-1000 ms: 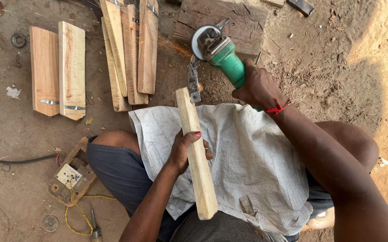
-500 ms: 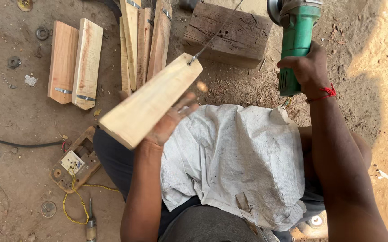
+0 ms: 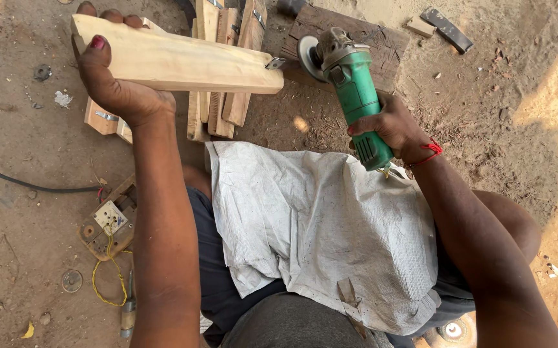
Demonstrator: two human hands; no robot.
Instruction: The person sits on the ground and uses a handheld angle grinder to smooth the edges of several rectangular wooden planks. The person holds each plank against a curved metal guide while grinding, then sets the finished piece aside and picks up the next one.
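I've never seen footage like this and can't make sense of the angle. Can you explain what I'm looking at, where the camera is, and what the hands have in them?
The camera sits on a person's head and looks down at their own lap and arms. The left hand grips a pale wooden plank, raised level. The right hand holds a green angle grinder, its disc close to the plank's end. A white woven cloth covers the lap. On the dirt ground lie more wooden pieces, a dark wood block, a black cable and a socket board with yellow wire.
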